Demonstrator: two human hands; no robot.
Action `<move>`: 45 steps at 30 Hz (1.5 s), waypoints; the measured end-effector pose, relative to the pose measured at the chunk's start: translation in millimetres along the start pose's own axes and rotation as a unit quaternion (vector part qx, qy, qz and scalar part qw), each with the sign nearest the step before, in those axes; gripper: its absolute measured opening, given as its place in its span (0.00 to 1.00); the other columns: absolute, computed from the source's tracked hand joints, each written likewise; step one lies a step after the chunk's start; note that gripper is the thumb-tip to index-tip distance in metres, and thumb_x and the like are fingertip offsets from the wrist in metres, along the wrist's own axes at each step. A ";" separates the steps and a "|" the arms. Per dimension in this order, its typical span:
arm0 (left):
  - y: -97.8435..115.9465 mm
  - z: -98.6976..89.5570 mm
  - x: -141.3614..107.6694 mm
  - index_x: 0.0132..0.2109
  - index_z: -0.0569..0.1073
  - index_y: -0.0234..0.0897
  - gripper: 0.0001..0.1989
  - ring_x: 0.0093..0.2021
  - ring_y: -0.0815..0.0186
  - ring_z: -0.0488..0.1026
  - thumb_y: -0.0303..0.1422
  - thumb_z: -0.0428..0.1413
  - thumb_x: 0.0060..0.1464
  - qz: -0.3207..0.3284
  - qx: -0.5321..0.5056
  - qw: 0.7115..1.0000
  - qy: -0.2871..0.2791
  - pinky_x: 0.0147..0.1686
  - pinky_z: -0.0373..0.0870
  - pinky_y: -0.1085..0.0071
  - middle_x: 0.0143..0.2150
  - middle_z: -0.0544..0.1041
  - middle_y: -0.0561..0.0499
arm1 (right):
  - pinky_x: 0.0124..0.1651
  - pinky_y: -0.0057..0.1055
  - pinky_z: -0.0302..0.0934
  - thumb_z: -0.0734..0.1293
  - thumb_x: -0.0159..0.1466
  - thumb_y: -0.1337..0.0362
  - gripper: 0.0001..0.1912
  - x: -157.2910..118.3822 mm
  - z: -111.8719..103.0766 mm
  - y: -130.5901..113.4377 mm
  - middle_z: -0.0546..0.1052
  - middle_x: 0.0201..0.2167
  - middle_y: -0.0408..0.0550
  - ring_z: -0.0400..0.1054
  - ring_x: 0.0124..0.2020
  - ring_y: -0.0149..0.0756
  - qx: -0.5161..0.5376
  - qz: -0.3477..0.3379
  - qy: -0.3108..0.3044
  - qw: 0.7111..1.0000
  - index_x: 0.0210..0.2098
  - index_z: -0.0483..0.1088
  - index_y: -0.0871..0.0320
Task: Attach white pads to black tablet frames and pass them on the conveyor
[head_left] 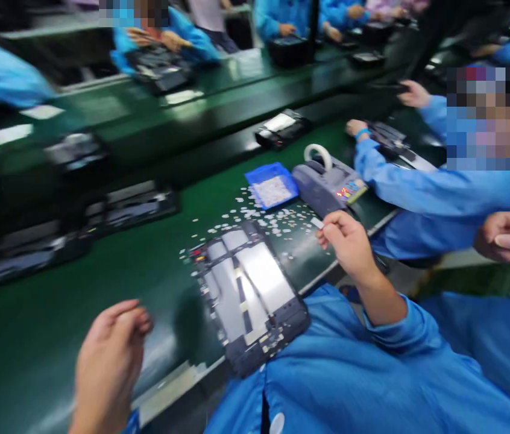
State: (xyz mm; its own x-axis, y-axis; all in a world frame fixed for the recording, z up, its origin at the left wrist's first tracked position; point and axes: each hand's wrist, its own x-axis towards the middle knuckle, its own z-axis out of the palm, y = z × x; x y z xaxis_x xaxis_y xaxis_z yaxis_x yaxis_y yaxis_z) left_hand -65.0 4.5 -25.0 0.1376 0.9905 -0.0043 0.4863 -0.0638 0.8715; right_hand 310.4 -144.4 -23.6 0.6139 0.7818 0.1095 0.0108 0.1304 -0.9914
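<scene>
While the right hand [348, 242] pinches a small, flat white strip [317, 223] at two o'clock from the flat black-and-silver opened device [250, 295], the left hand [113, 343] is curled at eight o'clock; whether it grips anything, I cannot tell. The strip should be light and bendable, best held by its edge. The device, at the glossy green table's [155, 259] near edge, seems stiff but fragile: hold its black frame. No brand is readable; red digits on the grey plastic tape dispenser [322, 190], at one o'clock, are blurred.

Factory floor, evidently an electronics assembly line. Evidence: long green workbenches [155, 253] ran in rows; opened electronic units [248, 289] lay spaced along them; a tape dispenser [322, 187] stood beside a blue tray [266, 172] of small white pieces [275, 190]; several co-workers wore blue smocks [404, 190].
</scene>
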 end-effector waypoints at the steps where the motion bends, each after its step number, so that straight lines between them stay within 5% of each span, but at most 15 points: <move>1: -0.5 -0.9 0.7 0.42 0.68 0.42 0.11 0.27 0.68 0.68 0.43 0.58 0.57 -0.021 -0.034 0.999 0.023 0.29 0.68 0.72 0.26 0.72 0.59 | 0.32 0.31 0.63 0.68 0.67 0.57 0.07 4.2 11.1 -5.3 0.76 0.29 0.43 0.69 0.28 0.34 -0.037 -0.020 -0.044 0.998 0.35 0.71 0.52; 4: 7.8 2.0 5.2 0.46 0.72 0.40 0.13 0.34 0.64 0.74 0.41 0.58 0.57 0.037 -0.007 0.999 -0.004 0.36 0.73 0.68 0.34 0.77 0.53 | 0.36 0.33 0.61 0.66 0.68 0.62 0.05 29.8 51.8 -19.4 0.77 0.31 0.44 0.69 0.31 0.37 -0.169 -0.094 -0.201 0.960 0.34 0.72 0.51; 9: 28.5 14.8 14.5 0.49 0.75 0.39 0.11 0.41 0.62 0.76 0.36 0.54 0.62 0.176 0.129 0.975 -0.045 0.45 0.74 0.64 0.43 0.79 0.48 | 0.36 0.31 0.56 0.64 0.68 0.64 0.08 85.4 124.2 -35.7 0.76 0.30 0.43 0.68 0.31 0.36 -0.281 -0.198 -0.416 0.842 0.33 0.72 0.52; 17: 12.4 16.6 44.2 0.54 0.77 0.38 0.14 0.44 0.60 0.77 0.34 0.53 0.65 0.173 0.131 0.973 -0.073 0.48 0.76 0.62 0.48 0.79 0.46 | 0.38 0.32 0.59 0.66 0.62 0.72 0.11 153.2 161.6 -1.0 0.83 0.35 0.45 0.73 0.35 0.39 -0.429 -0.192 -0.378 0.798 0.38 0.78 0.53; 22: -4.7 31.0 59.4 0.64 0.72 0.39 0.23 0.63 0.54 0.72 0.42 0.48 0.70 0.099 0.011 0.980 -0.171 0.66 0.67 0.55 0.64 0.76 0.41 | 0.47 0.31 0.62 0.63 0.66 0.71 0.14 167.1 172.8 21.4 0.84 0.45 0.49 0.76 0.45 0.40 -0.481 -0.135 -0.452 0.739 0.44 0.80 0.56; 27: -13.2 46.0 53.5 0.69 0.67 0.42 0.32 0.68 0.52 0.68 0.56 0.43 0.70 0.060 -0.135 0.945 -0.293 0.69 0.64 0.56 0.69 0.71 0.42 | 0.41 0.29 0.61 0.64 0.66 0.69 0.11 168.6 176.9 34.9 0.84 0.37 0.47 0.76 0.39 0.38 -0.494 -0.073 -0.500 0.708 0.38 0.80 0.57; 31: -16.9 48.2 42.6 0.70 0.64 0.46 0.34 0.68 0.52 0.68 0.59 0.45 0.68 0.088 -0.140 0.938 -0.304 0.67 0.64 0.59 0.70 0.69 0.44 | 0.34 0.27 0.59 0.64 0.65 0.69 0.11 163.4 172.3 40.5 0.82 0.30 0.45 0.75 0.32 0.35 -0.482 0.046 -0.583 0.653 0.33 0.79 0.58; 33: -17.7 47.0 40.5 0.71 0.63 0.47 0.34 0.68 0.52 0.67 0.59 0.45 0.68 0.097 -0.137 0.937 -0.306 0.68 0.63 0.59 0.70 0.68 0.44 | 0.33 0.27 0.58 0.65 0.64 0.69 0.09 162.8 173.7 43.9 0.81 0.28 0.44 0.74 0.30 0.34 -0.483 0.061 -0.584 0.650 0.34 0.79 0.58; 38: -20.6 46.6 43.4 0.69 0.67 0.45 0.33 0.67 0.51 0.68 0.59 0.46 0.67 0.062 -0.173 0.932 -0.312 0.67 0.63 0.57 0.68 0.71 0.43 | 0.49 0.30 0.63 0.66 0.67 0.71 0.13 169.0 200.5 62.1 0.84 0.44 0.49 0.77 0.45 0.38 -0.453 -0.108 -0.581 0.668 0.47 0.80 0.56; 41: -30.6 48.6 48.2 0.65 0.72 0.42 0.33 0.66 0.51 0.69 0.60 0.46 0.67 0.029 -0.211 0.941 -0.262 0.68 0.62 0.55 0.65 0.74 0.42 | 0.54 0.32 0.63 0.67 0.67 0.71 0.16 173.7 220.1 72.3 0.81 0.51 0.51 0.76 0.51 0.41 -0.461 -0.183 -0.605 0.622 0.52 0.80 0.55; 45: -48.1 46.4 51.2 0.60 0.74 0.39 0.33 0.60 0.51 0.72 0.60 0.46 0.67 -0.014 -0.247 0.957 -0.154 0.62 0.65 0.56 0.60 0.76 0.40 | 0.49 0.31 0.63 0.67 0.68 0.67 0.17 173.3 231.6 76.5 0.80 0.52 0.49 0.76 0.51 0.41 -0.484 -0.225 -0.641 0.552 0.55 0.79 0.51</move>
State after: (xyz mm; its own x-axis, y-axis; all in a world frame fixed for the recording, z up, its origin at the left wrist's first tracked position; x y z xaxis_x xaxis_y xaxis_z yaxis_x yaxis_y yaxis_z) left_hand -41.3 52.6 -89.9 0.4153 0.9030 -0.1096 0.0375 0.1034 0.9939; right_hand 234.8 142.3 -63.9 -0.6783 0.6735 -0.2939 0.7321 0.5846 -0.3497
